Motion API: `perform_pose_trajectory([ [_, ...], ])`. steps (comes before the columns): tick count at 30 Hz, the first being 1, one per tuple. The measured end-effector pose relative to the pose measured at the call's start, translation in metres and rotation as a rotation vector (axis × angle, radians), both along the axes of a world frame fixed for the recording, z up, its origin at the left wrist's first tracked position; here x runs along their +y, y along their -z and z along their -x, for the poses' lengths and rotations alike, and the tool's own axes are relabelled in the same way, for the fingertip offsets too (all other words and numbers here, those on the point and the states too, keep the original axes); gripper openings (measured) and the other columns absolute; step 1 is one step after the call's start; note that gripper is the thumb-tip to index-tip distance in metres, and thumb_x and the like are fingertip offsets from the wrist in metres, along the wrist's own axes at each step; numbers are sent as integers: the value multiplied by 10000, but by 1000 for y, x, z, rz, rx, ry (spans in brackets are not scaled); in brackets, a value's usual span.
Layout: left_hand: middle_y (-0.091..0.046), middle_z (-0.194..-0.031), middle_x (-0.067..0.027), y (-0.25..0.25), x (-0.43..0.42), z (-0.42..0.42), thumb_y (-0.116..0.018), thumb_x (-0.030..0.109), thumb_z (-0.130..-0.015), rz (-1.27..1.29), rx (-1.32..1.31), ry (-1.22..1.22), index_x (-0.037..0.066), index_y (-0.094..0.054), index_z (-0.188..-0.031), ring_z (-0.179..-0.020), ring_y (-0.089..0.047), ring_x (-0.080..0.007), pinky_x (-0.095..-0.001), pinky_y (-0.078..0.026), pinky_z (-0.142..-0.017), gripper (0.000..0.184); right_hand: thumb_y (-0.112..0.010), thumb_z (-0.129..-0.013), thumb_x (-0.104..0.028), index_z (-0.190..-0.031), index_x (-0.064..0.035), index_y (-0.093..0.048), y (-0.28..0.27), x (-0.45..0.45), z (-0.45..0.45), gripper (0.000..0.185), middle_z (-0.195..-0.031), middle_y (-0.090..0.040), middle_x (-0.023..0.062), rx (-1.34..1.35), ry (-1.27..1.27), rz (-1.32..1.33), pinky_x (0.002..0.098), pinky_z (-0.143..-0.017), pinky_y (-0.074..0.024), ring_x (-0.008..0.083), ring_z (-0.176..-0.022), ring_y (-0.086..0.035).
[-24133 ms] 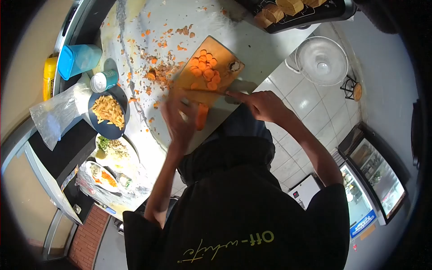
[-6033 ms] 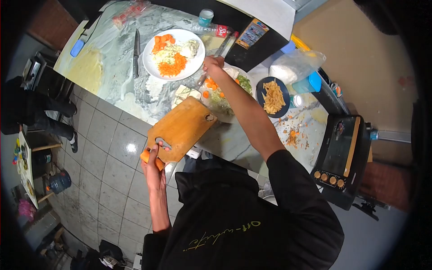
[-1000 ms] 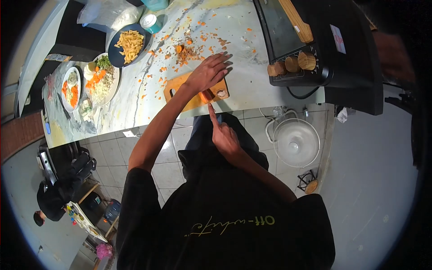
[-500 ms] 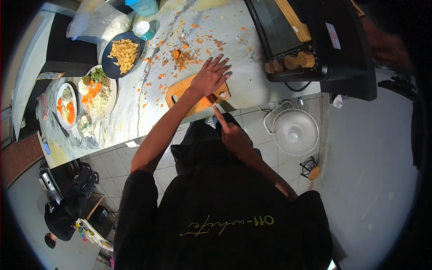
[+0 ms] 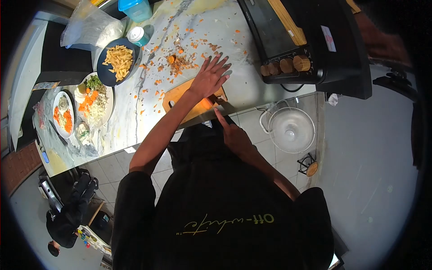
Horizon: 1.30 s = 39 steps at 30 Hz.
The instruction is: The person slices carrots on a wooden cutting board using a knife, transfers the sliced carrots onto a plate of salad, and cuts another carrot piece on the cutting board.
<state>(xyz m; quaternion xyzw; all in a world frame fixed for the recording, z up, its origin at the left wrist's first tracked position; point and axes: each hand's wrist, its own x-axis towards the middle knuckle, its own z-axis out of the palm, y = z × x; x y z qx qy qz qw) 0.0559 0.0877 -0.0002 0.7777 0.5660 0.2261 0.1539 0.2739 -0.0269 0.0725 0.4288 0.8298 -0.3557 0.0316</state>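
Observation:
A wooden cutting board [image 5: 177, 93] lies at the counter's front edge. My left hand [image 5: 209, 77] reaches over it, fingers spread and stretched past its far side. Under the palm's near side, an orange carrot piece [image 5: 206, 103] rests on the board. My right hand [image 5: 237, 138] is at the near edge, index finger pointed at the carrot and the other fingers curled round what looks like a knife, mostly hidden. A small pale piece [image 5: 220, 97] sits at the board's right end.
Orange and brown peelings [image 5: 180, 63] litter the marble counter [image 5: 128, 128]. Left stand a dark bowl of potato sticks [image 5: 119, 62], a plate of chopped vegetables [image 5: 95, 101] and an oval plate [image 5: 63, 114]. A black oven [image 5: 288, 54] stands right. Another person [image 5: 67, 220] is at lower left.
The view has shifted slightly, so the counter things sit a little further left. More orange of the carrot shows between my hands. Both hands keep nearly the same pose.

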Motion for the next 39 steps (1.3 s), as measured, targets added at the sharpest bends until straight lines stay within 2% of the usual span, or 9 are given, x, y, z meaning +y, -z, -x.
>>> perform_pose_trajectory([
  [12, -414, -1641, -108, 9, -1, 4, -465, 390, -1094, 23, 24, 3, 102, -574, -1472, -1587, -228, -305, -546, -164, -1297, 487, -559, -963, -51, -1682, -257, -156, -2, 7, -1, 849, -639, -608, 211, 33, -22, 40, 545, -580, -564, 409, -589, -672],
  [15, -399, -1649, -94, 8, -3, 5, -450, 395, -1105, 50, 31, 10, 114, -534, -1503, -1594, -202, -307, -566, -151, -1298, 495, -564, -960, -45, -1680, -244, -163, -4, 7, 0, 848, -644, -607, 206, 26, -24, 60, 538, -584, -566, 404, -584, -669],
  [22, -419, -1638, -103, 6, -7, 7, -457, 392, -1096, 42, 25, -2, 97, -566, -1479, -1586, -232, -296, -538, -161, -1300, 496, -565, -960, -44, -1677, -240, -173, -4, 5, 2, 841, -651, -601, 190, 25, -35, 70, 526, -593, -573, 397, -593, -671],
  [24, -415, -1641, -101, 6, -7, 7, -455, 391, -1097, 46, 31, 0, 97, -564, -1481, -1585, -233, -294, -537, -162, -1301, 496, -518, -957, 2, -1672, -190, -195, -7, 6, 3, 808, -653, -594, 223, 32, -27, 105, 547, -624, -501, 413, -607, -623],
  [25, -407, -1645, -101, 6, -8, 8, -447, 391, -1103, 54, 32, -1, 105, -549, -1494, -1586, -228, -304, -545, -166, -1298, 494, -518, -957, 2, -1672, -190, -195, -5, 5, 3, 808, -653, -594, 223, 32, -26, 106, 547, -624, -501, 413, -607, -623],
  [27, -399, -1649, -101, 6, -11, 9, -439, 390, -1109, 66, 33, -3, 114, -533, -1507, -1587, -223, -314, -552, -170, -1295, 493, -575, -950, -28, -1676, -235, -192, -1, 2, 3, 846, -638, -590, 178, 42, -43, 47, 503, -590, -576, 381, -578, -658],
  [34, -404, -1649, -99, 4, -14, 8, -438, 400, -1104, 65, 10, -31, 93, -565, -1482, -1587, -228, -295, -531, -164, -1302, 503, -570, -946, -34, -1672, -246, -207, -9, 7, 3, 839, -652, -611, 187, -23, -49, 65, 512, -610, -582, 392, -602, -675],
  [37, -414, -1642, -101, 0, -16, 8, -441, 398, -1104, 62, -3, -46, 92, -571, -1476, -1580, -249, -302, -536, -177, -1296, 499, -522, -946, 0, -1665, -199, -238, -11, 25, -8, 798, -676, -621, 202, 1, -83, 59, 541, -619, -527, 403, -609, -641],
  [39, -423, -1637, -105, -3, -15, 11, -443, 397, -1104, 52, -8, -60, 91, -574, -1473, -1575, -264, -308, -540, -185, -1292, 497, -585, -912, -25, -1658, -284, -270, -10, 38, -16, 849, -655, -615, 174, 25, -189, -59, 504, -610, -581, 361, -588, -667],
])
